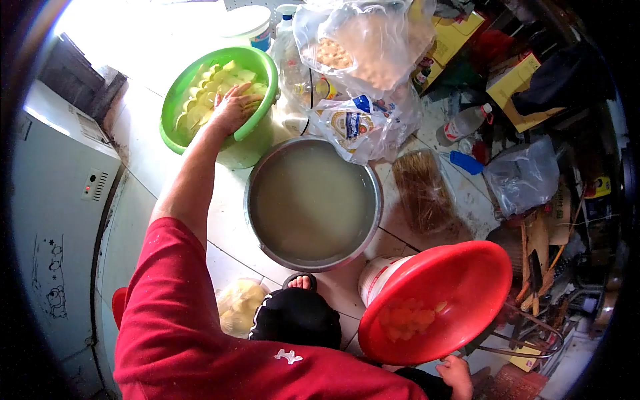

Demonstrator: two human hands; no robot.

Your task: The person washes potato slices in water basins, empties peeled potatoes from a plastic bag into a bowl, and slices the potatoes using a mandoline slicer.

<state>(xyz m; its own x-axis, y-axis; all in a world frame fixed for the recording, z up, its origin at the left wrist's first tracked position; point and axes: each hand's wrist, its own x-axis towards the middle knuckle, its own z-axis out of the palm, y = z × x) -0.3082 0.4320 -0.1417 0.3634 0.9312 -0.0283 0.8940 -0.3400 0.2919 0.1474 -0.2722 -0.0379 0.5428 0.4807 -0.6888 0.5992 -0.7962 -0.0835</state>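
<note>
My left hand reaches into a green bucket, its fingers stretched out over a heap of pale yellow slices that look like potato. The fingertips lie against the slices near the bucket's right side. At the lower right, my right hand grips the near rim of a red basin, which tilts toward me. Some pale slices lie at the bottom of this basin. Between my hands stands a wide metal pot full of cloudy liquid.
Behind the pot are plastic bags with tan contents. A wrapped brown bundle lies right of it. A white tub stands beside the basin, and a bag of yellowish pieces lies by my foot. A white appliance borders the left; clutter fills the right.
</note>
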